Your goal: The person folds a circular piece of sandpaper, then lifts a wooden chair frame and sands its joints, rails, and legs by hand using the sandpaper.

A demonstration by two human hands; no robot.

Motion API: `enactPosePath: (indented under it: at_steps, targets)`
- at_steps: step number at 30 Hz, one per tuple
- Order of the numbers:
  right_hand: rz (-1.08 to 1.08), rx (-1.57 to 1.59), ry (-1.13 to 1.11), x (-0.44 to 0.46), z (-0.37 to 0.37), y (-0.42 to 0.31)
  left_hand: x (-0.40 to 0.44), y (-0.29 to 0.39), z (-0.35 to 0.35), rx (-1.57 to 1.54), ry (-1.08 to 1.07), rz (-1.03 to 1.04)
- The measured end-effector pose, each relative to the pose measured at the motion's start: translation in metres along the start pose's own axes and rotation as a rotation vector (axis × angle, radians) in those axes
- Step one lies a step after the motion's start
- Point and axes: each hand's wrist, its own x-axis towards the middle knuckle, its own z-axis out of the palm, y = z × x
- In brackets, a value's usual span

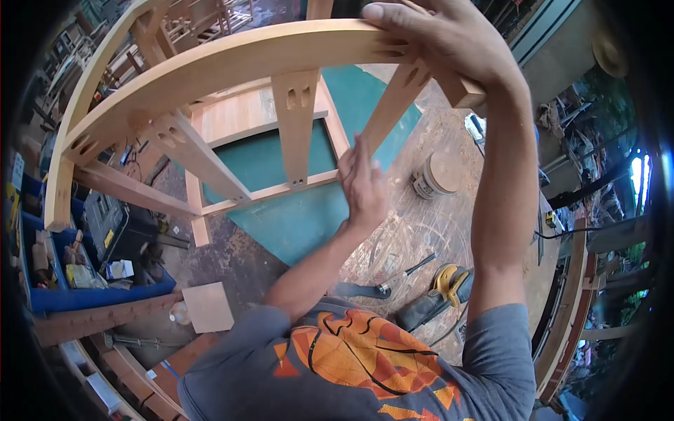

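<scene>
A pale wooden chair frame (232,59) stands over the bench, with a curved rail, flat slats (294,119) and elongated pocket holes near the slat ends. At the upper right, my right hand (453,45) grips the end of the curved rail, its thumb along the top edge and its other fingers partly hidden. My left hand (365,186) is at the lower end of the right-hand slat (393,105), fingers stretched out and slightly blurred, palm side toward the wood. Beneath the frame lies a green sheet (281,228).
A round tub (435,175) stands on the scuffed workbench (435,231). Nearer me lie a yellow-and-black power tool (439,295) and a dark-handled tool (372,289). Blue bins (105,298), a black case (116,228) and a square wood block (208,307) are at the left.
</scene>
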Motion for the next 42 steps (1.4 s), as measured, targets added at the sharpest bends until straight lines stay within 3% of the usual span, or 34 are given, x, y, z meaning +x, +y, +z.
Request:
enactPosePath:
  at_steps: [2,4,5,7,8,9,12,13,15,16,17,20,22,24,26,29,32,35,37,39,42]
  targets:
    - [0.017,0.15,-0.079,0.001,-0.013,0.0,0.019,0.0,0.002,0.008,0.034,0.104]
    - [0.045,0.128,-0.04,-0.005,0.0,-0.014,0.011,-0.024,0.009,0.041,0.086,0.235]
    - [0.012,-0.032,0.017,-0.006,0.003,-0.016,0.001,-0.053,0.014,0.034,0.093,0.251]
    - [-0.003,-0.195,0.06,-0.002,0.007,0.0,-0.035,-0.08,0.01,0.211,-0.099,-0.083]
    - [0.02,-0.138,0.047,0.015,0.003,0.023,-0.041,-0.08,0.011,0.178,-0.132,-0.148]
    - [0.031,-0.105,0.041,0.021,0.002,0.028,-0.028,-0.065,0.01,0.18,-0.127,-0.143]
    - [0.102,-0.077,0.022,0.023,0.0,0.027,0.017,-0.002,0.004,0.006,0.054,0.144]
    - [0.125,-0.077,0.014,0.019,-0.001,0.024,0.025,0.01,0.002,0.011,0.05,0.135]
    - [0.015,0.109,-0.038,0.006,-0.004,0.009,0.041,0.022,0.0,0.016,0.075,0.249]
    - [-0.024,0.167,-0.057,0.0,-0.003,-0.001,0.033,0.006,0.003,0.034,0.076,0.284]
    - [-0.005,0.028,-0.003,-0.005,0.004,-0.013,0.017,-0.02,0.009,0.028,0.08,0.296]
    - [0.051,-0.073,0.038,0.016,-0.001,0.012,-0.021,-0.062,0.014,0.119,-0.016,0.086]
    - [0.046,0.004,0.008,0.024,0.0,0.028,-0.004,-0.036,0.007,0.048,-0.005,0.115]
    - [0.019,-0.035,0.031,0.003,0.004,-0.009,0.04,0.009,-0.003,-0.022,0.006,0.158]
    - [0.006,-0.075,0.044,0.0,0.006,-0.009,0.077,0.051,-0.009,-0.143,0.082,0.385]
    - [0.051,-0.015,0.007,0.023,-0.002,0.028,0.047,0.011,-0.005,-0.118,0.017,0.329]
    - [0.068,-0.025,-0.008,0.023,-0.002,0.026,-0.029,-0.071,0.009,0.01,-0.119,0.072]
    - [0.083,0.053,-0.039,0.006,-0.004,-0.01,-0.021,-0.06,0.009,-0.028,-0.084,0.054]
    - [0.055,0.035,-0.024,0.018,-0.001,0.012,0.015,-0.026,0.004,-0.054,-0.08,0.083]
    - [0.024,-0.016,-0.018,0.024,0.001,0.031,0.054,0.015,-0.006,-0.193,-0.009,0.294]
    - [0.002,0.091,-0.026,0.026,0.004,0.028,0.076,0.031,-0.01,-0.121,0.017,0.413]
